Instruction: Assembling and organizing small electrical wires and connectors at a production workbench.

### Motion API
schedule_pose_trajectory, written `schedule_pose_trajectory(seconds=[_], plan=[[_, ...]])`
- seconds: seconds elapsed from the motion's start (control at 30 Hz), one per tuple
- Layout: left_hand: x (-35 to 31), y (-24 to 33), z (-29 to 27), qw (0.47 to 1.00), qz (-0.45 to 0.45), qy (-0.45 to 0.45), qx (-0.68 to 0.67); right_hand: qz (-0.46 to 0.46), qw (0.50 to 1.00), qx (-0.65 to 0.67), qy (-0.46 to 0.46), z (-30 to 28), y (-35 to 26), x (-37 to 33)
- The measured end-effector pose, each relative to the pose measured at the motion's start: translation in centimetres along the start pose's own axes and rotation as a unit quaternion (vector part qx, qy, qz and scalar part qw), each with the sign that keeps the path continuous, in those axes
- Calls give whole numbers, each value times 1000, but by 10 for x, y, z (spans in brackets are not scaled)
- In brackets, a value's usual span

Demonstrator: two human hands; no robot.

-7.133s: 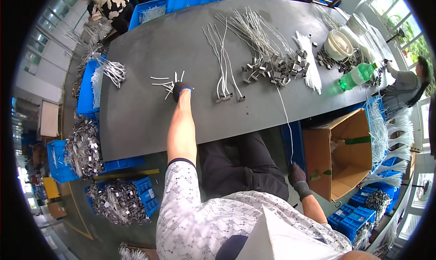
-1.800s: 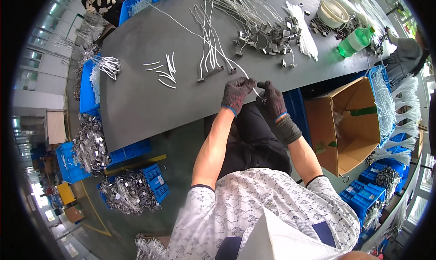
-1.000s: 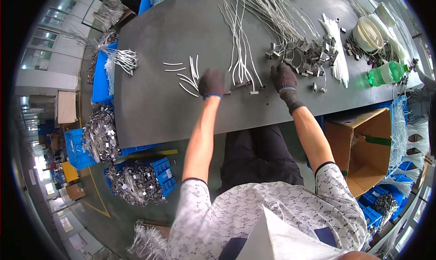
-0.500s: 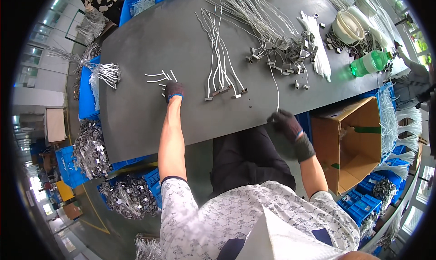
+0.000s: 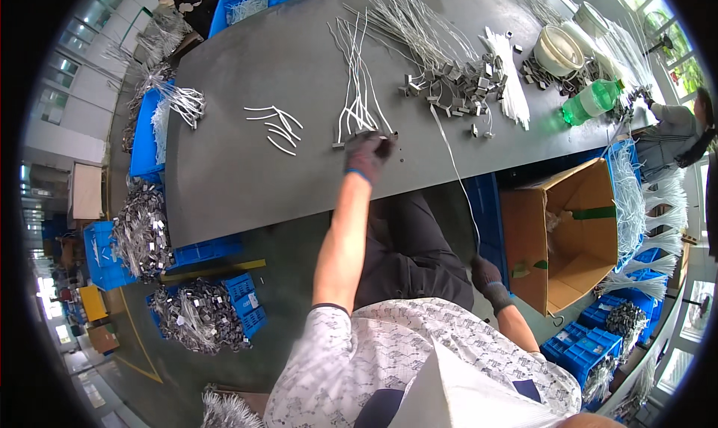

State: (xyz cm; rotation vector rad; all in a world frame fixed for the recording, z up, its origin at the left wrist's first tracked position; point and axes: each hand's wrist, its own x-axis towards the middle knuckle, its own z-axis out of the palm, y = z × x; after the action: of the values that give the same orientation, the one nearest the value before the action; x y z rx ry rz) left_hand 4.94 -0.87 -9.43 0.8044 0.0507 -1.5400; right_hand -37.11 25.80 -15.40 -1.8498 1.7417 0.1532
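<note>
My left hand (image 5: 368, 155), in a dark knitted glove, is over the block ends of a spread bunch of white wires (image 5: 359, 91). It is smeared by motion, so whether its fingers grip anything is unclear. One small dark block (image 5: 338, 145) lies just left of it. Below the table's front edge, my gloved right hand (image 5: 488, 273) is closed on a long white wire (image 5: 458, 175). That wire stretches up over the edge toward a heap of wires with grey blocks (image 5: 467, 84). Several short white tubes (image 5: 278, 126) lie loose on the table, left of my left hand.
A white cable-tie bundle (image 5: 510, 80), a pale tub (image 5: 559, 50) and a green bottle (image 5: 593, 103) stand or lie at the right. An open cardboard box (image 5: 527, 237) is beside my right arm. Blue crates (image 5: 149, 129) flank the dark table (image 5: 224, 181). Another person (image 5: 677, 125) is at far right.
My left hand has left the short white tubes and moved right to the wire bunch's block ends. My right hand has gone down below the table edge, drawing the white wire with it.
</note>
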Motion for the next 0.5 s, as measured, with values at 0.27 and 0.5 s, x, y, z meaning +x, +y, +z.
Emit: schedule_pose_trajectory(seconds=[0.27,0.5], plan=[[-44,-22,96,943,310,84,89,-119,990,-63,36,-41,-45,49],[-67,6,84,863,423,100,257,-44,992,-114,-28,-19,-20,35]])
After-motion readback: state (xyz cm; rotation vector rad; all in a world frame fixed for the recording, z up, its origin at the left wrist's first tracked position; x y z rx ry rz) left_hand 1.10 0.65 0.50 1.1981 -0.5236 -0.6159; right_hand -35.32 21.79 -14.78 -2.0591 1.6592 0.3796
